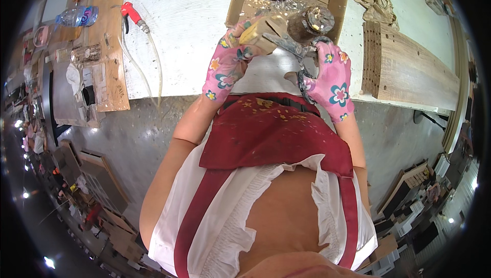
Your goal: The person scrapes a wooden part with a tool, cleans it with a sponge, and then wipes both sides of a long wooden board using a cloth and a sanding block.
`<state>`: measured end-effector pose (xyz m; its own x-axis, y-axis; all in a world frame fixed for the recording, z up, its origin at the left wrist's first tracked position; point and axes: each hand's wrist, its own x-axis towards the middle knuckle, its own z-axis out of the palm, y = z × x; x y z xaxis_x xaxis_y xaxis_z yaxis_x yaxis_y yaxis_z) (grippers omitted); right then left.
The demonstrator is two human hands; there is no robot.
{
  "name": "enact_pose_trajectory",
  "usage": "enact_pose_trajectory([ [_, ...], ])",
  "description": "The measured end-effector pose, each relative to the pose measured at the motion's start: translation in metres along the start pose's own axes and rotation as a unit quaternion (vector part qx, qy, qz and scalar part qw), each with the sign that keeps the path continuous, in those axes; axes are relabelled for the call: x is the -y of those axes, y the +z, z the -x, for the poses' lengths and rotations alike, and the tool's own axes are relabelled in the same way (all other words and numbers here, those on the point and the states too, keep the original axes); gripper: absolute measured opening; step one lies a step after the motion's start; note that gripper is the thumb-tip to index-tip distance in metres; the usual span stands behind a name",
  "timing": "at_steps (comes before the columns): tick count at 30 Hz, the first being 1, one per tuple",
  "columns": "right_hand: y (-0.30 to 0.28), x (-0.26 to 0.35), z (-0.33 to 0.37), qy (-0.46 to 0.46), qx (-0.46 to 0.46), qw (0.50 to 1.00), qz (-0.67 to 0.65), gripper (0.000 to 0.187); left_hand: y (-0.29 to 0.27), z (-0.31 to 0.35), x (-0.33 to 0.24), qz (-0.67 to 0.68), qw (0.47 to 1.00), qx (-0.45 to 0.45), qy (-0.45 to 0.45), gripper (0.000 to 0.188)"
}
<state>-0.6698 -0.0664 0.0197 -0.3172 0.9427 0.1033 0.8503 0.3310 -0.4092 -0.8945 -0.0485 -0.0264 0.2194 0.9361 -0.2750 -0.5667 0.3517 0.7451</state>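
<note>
Red apron point(276, 129), flecked with yellow chips, fills the near view, below the white table point(194, 32) and a long drilled wooden board point(409, 68). Over the table's edge, the right hand point(332, 76) in a pink flowered glove is clenched through the loops of worn scissors point(294, 48). The left hand point(230, 63) pinches a small yellow piece point(251, 31) at its fingertips. Since the blade tips reach just beside those fingers, a slip could likely nick the glove.

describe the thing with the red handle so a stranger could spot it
Start at the white worktable and go to its left edge, beside the brown board. The red-handled tool lies there with a pale hose trailing toward the table's near edge; nothing else nearby is red.
</note>
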Motion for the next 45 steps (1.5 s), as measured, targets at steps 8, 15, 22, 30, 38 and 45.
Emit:
enact_pose_trajectory([
  [8, -0.009, -0.003, -0.006, -0.023, 0.033, 0.995, 0.088, 0.065, 0.000, -0.002, -0.002, -0.053, 0.997, 0.018, 0.046, 0.050],
  [15, -0.003, -0.006, -0.010, -0.003, 0.065, 0.995, 0.073, 0.058, -0.004, -0.005, -0.004, -0.054, 0.997, 0.030, 0.053, 0.049],
  [22, 0.003, -0.005, -0.011, 0.058, 0.109, 0.988, 0.092, 0.041, -0.013, -0.007, 0.002, -0.067, 0.996, 0.031, 0.046, 0.049],
  [30, 0.006, -0.016, -0.007, 0.195, 0.124, 0.966, -0.120, 0.040, -0.018, -0.009, -0.002, -0.057, 0.997, 0.020, 0.047, 0.049],
  [38, -0.002, -0.021, -0.003, 0.147, 0.126, 0.969, -0.152, 0.050, -0.021, -0.018, -0.005, 0.091, 0.995, 0.010, 0.029, 0.061],
  [45, -0.004, -0.004, 0.001, 0.147, 0.090, 0.977, -0.130, 0.059, -0.008, -0.013, -0.010, 0.006, 0.995, 0.021, 0.102, 0.058],
])
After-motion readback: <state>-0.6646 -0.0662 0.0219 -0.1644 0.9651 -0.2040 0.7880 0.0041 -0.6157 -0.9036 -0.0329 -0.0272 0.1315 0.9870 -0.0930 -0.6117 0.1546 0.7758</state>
